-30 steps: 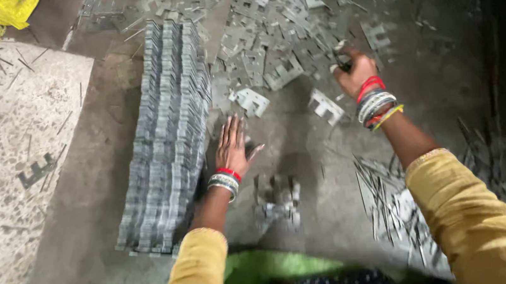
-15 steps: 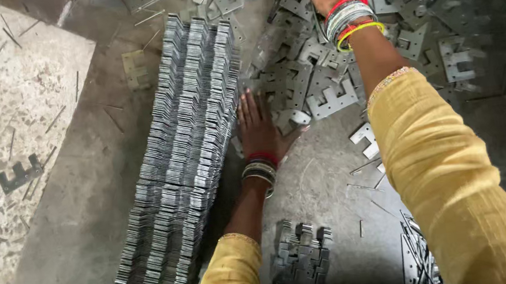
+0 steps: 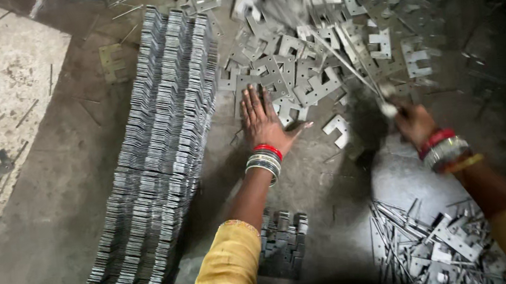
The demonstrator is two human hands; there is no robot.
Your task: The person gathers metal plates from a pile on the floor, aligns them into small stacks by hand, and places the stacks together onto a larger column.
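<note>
We press our left hand (image 3: 265,121) flat on the concrete floor (image 3: 38,204), palm down, fingers together and pointing away from us, thumb spread out to the right; the fingertips touch the near edge of the loose heap of stamped metal plates (image 3: 306,47) that covers the far middle of the floor. Red and silver bangles (image 3: 264,160) ring that wrist above a yellow sleeve (image 3: 228,271). Our right hand (image 3: 414,122) is closed in a fist around the near end of a thin metal rod (image 3: 346,65), which slants up and to the left over the heap; its far end is blurred, and we cannot tell whether it touches the plates. One pale plate (image 3: 335,130) lies alone between the two hands. Just to the left of our left hand runs a long, tight stack of plates set on edge (image 3: 162,152), reaching from the far part of the floor almost to the near edge. A small bundle of plates (image 3: 283,243) sits by our left forearm, and thin strips mixed with plates (image 3: 429,242) lie near the right corner, close to our right arm.
</note>
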